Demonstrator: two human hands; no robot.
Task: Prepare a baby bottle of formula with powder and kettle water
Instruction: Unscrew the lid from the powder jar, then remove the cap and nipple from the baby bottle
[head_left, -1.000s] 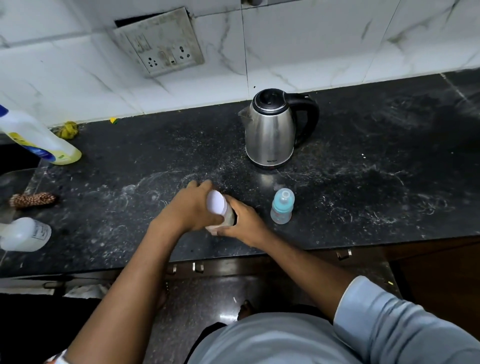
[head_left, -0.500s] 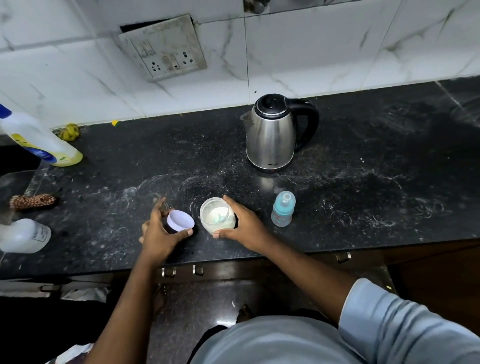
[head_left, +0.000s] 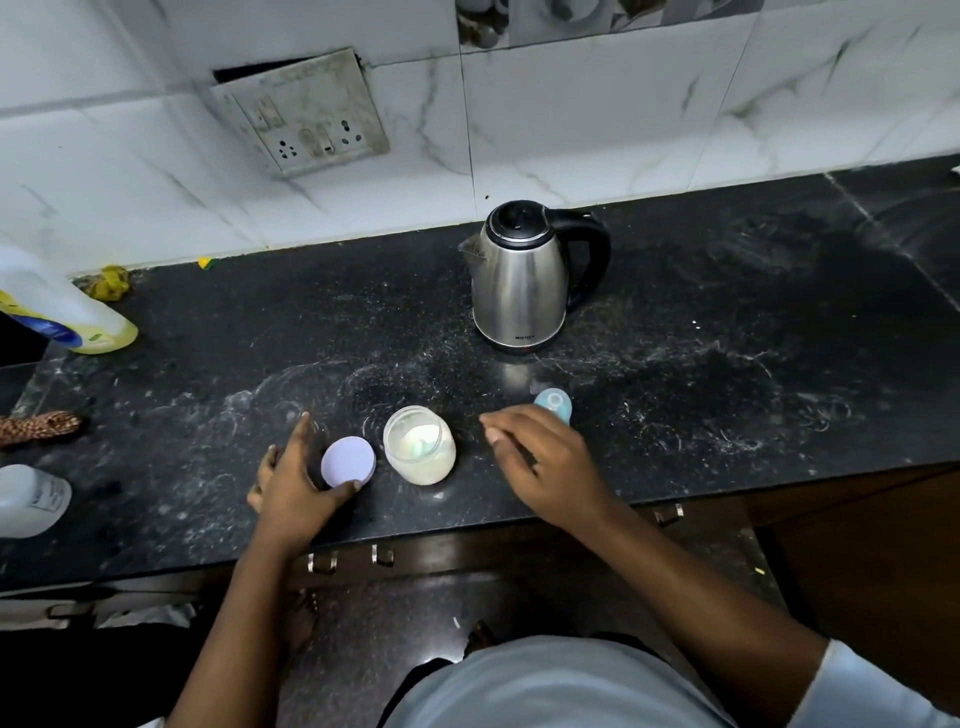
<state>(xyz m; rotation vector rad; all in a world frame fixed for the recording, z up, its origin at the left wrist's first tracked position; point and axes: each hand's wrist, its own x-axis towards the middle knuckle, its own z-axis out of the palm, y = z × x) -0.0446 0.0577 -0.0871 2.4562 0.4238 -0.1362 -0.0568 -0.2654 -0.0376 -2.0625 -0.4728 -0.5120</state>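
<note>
On the black counter (head_left: 727, 364), spread left hand (head_left: 291, 483) touches lid (head_left: 348, 461), right hand (head_left: 545, 462) relaxed; kettle (head_left: 519, 280) logo unreadable.

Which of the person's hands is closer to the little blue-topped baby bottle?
Right. The right hand is just in front of the baby bottle, partly hiding it. The left hand is on the far side of the open powder jar, thumb against the purple lid.

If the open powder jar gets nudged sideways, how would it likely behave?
The jar looks squat and wide, so it probably slides rather than tips. It seems only part full, so likely light. With its lid off, a hard knock could spill powder.
</note>
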